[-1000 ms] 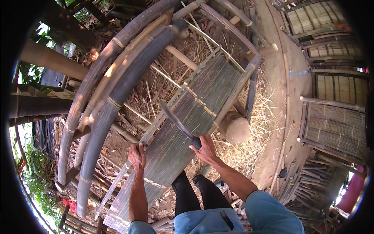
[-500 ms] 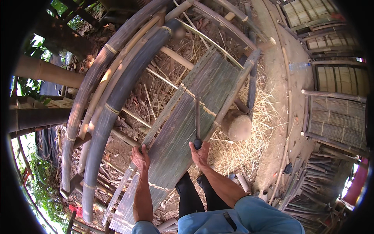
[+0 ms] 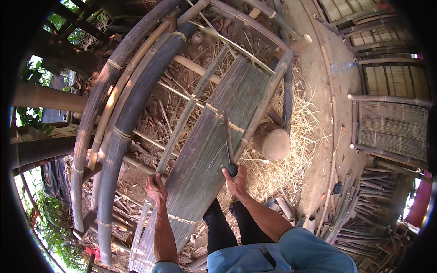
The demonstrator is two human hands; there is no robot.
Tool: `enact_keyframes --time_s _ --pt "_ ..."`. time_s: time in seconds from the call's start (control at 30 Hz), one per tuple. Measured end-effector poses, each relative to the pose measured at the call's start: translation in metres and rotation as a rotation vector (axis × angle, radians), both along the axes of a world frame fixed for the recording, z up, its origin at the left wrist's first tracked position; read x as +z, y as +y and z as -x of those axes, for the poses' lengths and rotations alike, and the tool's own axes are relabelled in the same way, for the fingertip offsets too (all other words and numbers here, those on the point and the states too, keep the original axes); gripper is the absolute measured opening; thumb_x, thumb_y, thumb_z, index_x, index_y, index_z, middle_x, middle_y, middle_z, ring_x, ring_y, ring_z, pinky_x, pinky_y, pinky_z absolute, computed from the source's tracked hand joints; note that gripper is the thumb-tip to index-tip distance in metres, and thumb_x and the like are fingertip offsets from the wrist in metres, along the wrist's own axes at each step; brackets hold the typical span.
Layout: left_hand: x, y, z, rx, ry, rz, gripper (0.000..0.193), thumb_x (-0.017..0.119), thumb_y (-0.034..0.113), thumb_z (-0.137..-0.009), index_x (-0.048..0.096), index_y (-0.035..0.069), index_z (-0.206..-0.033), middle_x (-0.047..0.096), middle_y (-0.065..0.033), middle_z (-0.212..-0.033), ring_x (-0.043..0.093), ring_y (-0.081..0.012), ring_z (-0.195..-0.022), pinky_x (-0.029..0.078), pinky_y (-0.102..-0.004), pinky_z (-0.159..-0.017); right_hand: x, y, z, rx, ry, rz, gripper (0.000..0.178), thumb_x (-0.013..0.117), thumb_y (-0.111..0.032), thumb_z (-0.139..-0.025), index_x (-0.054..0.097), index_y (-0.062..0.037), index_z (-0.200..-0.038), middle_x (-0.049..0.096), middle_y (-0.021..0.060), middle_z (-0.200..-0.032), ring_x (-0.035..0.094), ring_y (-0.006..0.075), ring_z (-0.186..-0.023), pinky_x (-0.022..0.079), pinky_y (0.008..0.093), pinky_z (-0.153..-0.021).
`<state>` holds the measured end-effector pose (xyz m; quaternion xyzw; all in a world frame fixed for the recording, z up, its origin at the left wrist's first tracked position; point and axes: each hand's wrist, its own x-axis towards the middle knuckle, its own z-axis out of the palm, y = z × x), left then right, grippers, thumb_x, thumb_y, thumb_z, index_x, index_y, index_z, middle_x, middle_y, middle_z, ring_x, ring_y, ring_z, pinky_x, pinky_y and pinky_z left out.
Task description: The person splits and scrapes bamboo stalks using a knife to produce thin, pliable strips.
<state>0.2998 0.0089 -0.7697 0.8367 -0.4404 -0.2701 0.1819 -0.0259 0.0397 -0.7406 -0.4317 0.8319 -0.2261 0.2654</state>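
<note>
A long panel of green-grey bamboo slats slants across a bamboo frame in front of me, with pale lashings running across it. Along its left side lies a narrow bamboo strip, apart from the panel by a gap. My left hand is closed around this strip near its lower part. In my right hand is the dark handle of a long knife. Its blade points away from me over the panel. The fingers grip the handle beside the panel's right edge.
Thick curved bamboo poles stand in a bundle on the left. A sawn log sits under the frame's right rail, amid straw. Woven bamboo panels line the right side, with stacked bamboo pieces below. A plastic bottle lies far right.
My left hand has shifted left with the narrow strip, and the gap between strip and panel is wider. The knife stays in my right hand, its blade tilted slightly more left. The view has shifted a little.
</note>
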Motion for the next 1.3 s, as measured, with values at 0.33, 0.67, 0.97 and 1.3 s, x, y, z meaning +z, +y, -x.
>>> enact_keyframes --time_s 0.33,0.67,0.97,1.3 --pt "-0.007 0.007 0.006 -0.068 0.135 -0.034 0.032 0.066 0.036 -0.099 0.071 0.004 -0.097 0.068 -0.0190 -0.084 0.065 -0.0374 -0.077 0.048 -0.0485 -0.071 0.009 0.016 0.034 -0.053 -0.084 -0.024 0.050 0.084 -0.041 -0.085 0.059 0.0004 -0.102 0.054 0.0165 -0.097 0.057 0.0324 -0.084 0.047 0.0472 -0.073" --pt "-0.013 0.004 0.011 -0.070 0.061 0.112 0.035 0.070 0.033 -0.097 0.072 -0.001 -0.102 0.066 -0.0165 -0.075 0.060 -0.0269 -0.067 0.047 -0.0425 -0.066 0.022 0.035 0.064 -0.142 -0.101 -0.079 0.053 0.086 -0.044 -0.082 0.062 0.0005 -0.097 0.057 0.0128 -0.089 0.057 0.0265 -0.079 0.048 0.0436 -0.072" --pt "0.001 -0.007 0.001 -0.060 0.245 -0.006 0.036 0.069 0.033 -0.097 0.073 0.000 -0.111 0.070 -0.0179 -0.079 0.064 -0.0265 -0.073 0.050 -0.0410 -0.070 0.012 0.047 0.083 -0.201 -0.166 -0.127 0.051 0.087 -0.039 -0.081 0.064 0.0019 -0.101 0.058 0.0151 -0.095 0.058 0.0296 -0.086 0.048 0.0448 -0.077" --pt "-0.035 0.003 -0.017 -0.069 0.258 -0.056 0.039 0.075 0.038 -0.091 0.075 0.001 -0.105 0.070 -0.0197 -0.095 0.067 -0.0326 -0.088 0.051 -0.0449 -0.081 0.012 0.043 0.076 -0.247 -0.263 -0.079 0.053 0.087 -0.041 -0.082 0.064 0.0009 -0.103 0.061 0.0147 -0.096 0.061 0.0283 -0.086 0.049 0.0437 -0.078"
